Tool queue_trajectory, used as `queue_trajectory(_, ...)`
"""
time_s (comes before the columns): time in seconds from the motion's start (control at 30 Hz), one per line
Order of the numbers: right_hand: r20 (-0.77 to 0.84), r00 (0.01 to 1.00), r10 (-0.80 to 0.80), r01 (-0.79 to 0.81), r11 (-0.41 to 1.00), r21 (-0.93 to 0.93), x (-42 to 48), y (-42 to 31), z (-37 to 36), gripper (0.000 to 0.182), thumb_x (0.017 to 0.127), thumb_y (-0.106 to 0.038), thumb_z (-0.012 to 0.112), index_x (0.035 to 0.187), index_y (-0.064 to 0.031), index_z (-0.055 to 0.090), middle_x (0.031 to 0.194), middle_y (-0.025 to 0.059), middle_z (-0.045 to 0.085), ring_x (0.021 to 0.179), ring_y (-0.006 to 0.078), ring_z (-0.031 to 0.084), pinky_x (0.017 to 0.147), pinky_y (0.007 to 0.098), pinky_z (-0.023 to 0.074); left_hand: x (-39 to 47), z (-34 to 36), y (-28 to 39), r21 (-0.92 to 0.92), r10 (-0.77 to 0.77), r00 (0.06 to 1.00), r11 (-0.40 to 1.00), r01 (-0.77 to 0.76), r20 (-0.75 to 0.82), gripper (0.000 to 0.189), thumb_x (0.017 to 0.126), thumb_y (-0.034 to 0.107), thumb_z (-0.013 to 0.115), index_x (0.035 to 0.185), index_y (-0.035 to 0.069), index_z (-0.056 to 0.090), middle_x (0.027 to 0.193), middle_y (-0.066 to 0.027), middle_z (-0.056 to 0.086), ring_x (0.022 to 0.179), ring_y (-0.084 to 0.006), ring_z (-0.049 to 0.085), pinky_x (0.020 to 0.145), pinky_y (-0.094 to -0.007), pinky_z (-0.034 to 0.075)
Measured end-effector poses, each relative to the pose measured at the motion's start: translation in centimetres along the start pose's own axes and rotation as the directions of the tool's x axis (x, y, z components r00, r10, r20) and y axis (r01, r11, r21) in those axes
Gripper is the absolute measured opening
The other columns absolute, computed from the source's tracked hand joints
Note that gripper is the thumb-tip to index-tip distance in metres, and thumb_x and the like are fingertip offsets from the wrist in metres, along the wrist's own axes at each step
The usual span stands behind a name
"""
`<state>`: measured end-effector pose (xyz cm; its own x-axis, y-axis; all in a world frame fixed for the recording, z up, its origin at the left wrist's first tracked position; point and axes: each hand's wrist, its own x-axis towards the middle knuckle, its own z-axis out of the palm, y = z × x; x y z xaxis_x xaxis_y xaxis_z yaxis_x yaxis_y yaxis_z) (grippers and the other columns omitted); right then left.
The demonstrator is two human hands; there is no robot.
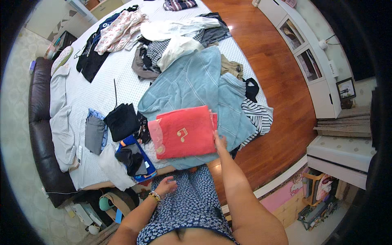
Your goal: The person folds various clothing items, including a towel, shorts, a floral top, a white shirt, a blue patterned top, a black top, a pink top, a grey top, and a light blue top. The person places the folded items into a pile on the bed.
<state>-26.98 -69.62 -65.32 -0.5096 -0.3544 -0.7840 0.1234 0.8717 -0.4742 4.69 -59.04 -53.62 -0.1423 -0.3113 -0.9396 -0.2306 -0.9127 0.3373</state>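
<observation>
A folded red cloth [186, 133] with a yellow music note and a pink band at its left edge lies on a spread light-blue textile [183, 81]. At the red cloth's right edge, my right hand [220, 142] touches it; whether the fingers grip the fabric is not clear. My left hand [167, 186] is in front of the bed's near edge, over my patterned blue clothing [186, 202]. Its fingers are apart and hold nothing. Beaded bracelets [155, 197] circle the left wrist.
Left of the red cloth lie folded black fabric [120, 122], a grey folded garment [95, 134] and white fabric [113, 165]. Farther back, loose clothes [180, 29] cover part of the white bed [101, 85]. A white cabinet [321, 95] stands across the wooden floor [272, 79].
</observation>
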Motion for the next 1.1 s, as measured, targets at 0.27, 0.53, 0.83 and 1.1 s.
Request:
queue_trajectory(0.27, 0.023, 0.986, -0.165, 0.155, 0.960, 0.234, 11.4, 3.2, -4.8, 0.056, 0.069, -0.021, 0.065, 0.113, 0.0043, 0.041, 0.109, 0.0171, 0.049, 0.099, 0.0278, 0.047, 0.077, 0.0409, 0.0398, 12.8, 5.9, 5.2, -0.654, -0.017, 0.998, 0.756, -0.025, -0.058, 0.073, 0.075, 0.044, 0.063, 0.129, 0.009, 0.029, 0.133, -0.0035, 0.031, 0.119, -0.0198, 0.033, 0.095, -0.0376, 0.033)
queue_trajectory(0.53, 0.291, 0.951, -0.101, 0.031, 0.972, 0.235, 5.5, 2.0, -6.2, 0.018, 0.066, -0.018, 0.050, 0.078, -0.0043, 0.048, 0.067, 0.0050, 0.047, 0.058, 0.0179, 0.045, 0.048, 0.0358, 0.0350, 13.7, 6.6, 9.6, -0.884, 0.337, 0.918, 0.336, -0.325, -0.209, 0.041, 0.077, 0.008, 0.060, 0.115, 0.005, 0.046, 0.112, -0.0102, 0.054, 0.102, -0.0246, 0.052, 0.091, -0.0392, 0.041)
queue_trajectory(0.83, 0.227, 0.942, -0.246, 0.156, 0.923, 0.353, -9.7, -6.8, -11.9, 0.021, 0.067, -0.016, 0.046, 0.081, 0.0002, 0.048, 0.078, 0.0093, 0.051, 0.075, 0.0248, 0.052, 0.072, 0.0401, 0.0444, -4.1, -4.1, 15.5, -0.550, 0.586, 0.778, 0.583, -0.598, -0.226, 0.045, 0.074, 0.003, 0.058, 0.117, 0.003, 0.044, 0.112, -0.0080, 0.053, 0.099, -0.0222, 0.054, 0.086, -0.0357, 0.043)
queue_trajectory(1.1, 0.271, 0.792, -0.547, 0.352, 0.772, 0.530, -14.5, -10.4, -13.5, 0.040, 0.079, -0.017, 0.047, 0.111, 0.0066, 0.045, 0.102, 0.0156, 0.054, 0.088, 0.0262, 0.055, 0.076, 0.0378, 0.0461, -11.1, -22.6, 10.2, 0.109, 0.713, 0.623, 0.681, -0.724, -0.322, 0.065, 0.067, 0.010, 0.068, 0.122, 0.001, 0.035, 0.111, -0.0123, 0.054, 0.097, -0.0224, 0.055, 0.086, -0.0342, 0.043)
